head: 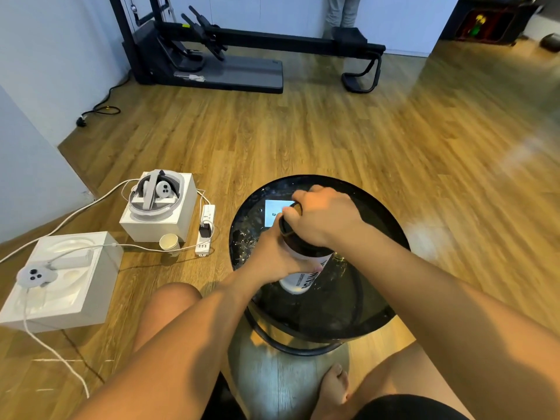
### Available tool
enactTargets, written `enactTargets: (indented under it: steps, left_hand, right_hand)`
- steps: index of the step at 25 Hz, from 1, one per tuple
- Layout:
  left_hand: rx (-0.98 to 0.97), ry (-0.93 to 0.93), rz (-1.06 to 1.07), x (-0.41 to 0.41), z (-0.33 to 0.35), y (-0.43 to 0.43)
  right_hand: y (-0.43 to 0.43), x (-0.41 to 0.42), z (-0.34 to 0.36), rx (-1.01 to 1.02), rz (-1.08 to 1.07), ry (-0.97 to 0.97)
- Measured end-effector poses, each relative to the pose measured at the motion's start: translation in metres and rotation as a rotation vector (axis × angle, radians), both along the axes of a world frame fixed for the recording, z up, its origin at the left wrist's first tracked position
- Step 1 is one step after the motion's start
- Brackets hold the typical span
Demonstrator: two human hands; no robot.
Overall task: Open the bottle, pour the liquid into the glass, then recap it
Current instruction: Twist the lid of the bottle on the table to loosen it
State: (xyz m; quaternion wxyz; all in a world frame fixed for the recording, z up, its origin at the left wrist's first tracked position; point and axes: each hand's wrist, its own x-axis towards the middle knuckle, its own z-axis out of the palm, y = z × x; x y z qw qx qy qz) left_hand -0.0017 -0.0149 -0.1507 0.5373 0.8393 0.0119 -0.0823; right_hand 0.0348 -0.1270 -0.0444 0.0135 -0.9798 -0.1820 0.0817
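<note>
A warm-toned wood-plank floor (303,131) with a glossy sheen fills the room, bounded by pale walls, with a black metal exercise machine (230,53) standing along the far side. In the foreground sits a round black glass tabletop (375,313) on a curved black frame, its reflective surface speckled with droplets or glare. On the floor to the left rest two white square cardboard boxes (60,286), one just beyond the other, each carrying white headset gear and linked by pale cables to a white power strip (206,231); a small paper cup (168,242) stands between the farther box and the strip.

Near the middle of the tabletop stands a white cylindrical bottle with black lettering and a wide black lid (298,275). The person's left hand (272,259) wraps around the bottle's body, fingers closed firmly on it. The right hand (324,216) covers the black lid from above, fingers curled tight around its rim. A small white square card (274,213) lies flat on the tabletop just beyond the bottle. The glass is partly hidden behind the bottle and right forearm; only a faint glint shows there, too unclear to describe.
</note>
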Motion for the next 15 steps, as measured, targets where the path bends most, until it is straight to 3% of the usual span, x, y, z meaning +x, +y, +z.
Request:
enactTargets:
  steps: [5,8,10,12,14,15]
  left_hand:
    - [-0.119,-0.016,0.010,0.000,-0.013,0.003]
    - [-0.213,0.064,-0.017,-0.001,-0.010,0.005]
    - [-0.114,0.025,-0.032,-0.003,-0.002,0.002]
    - [0.001,-0.023,-0.022,-0.001,-0.001,0.000]
    - [0.042,-0.029,0.006,-0.001,0.001,-0.001]
    - [0.061,-0.043,-0.002,0.000,0.000,-0.001]
  right_hand:
    - [0.003,-0.010,-0.007,0.147,0.268,-0.026]
    - [0.004,-0.019,-0.005,0.350,0.389,0.007]
    - [0.002,-0.020,-0.002,0.458,0.357,-0.064]
    - [0.001,-0.015,0.004,0.242,0.192,-0.201]
    - [0.000,-0.007,0.006,-0.017,-0.034,-0.105]
    - [0.001,-0.006,0.003,-0.037,-0.063,-0.047]
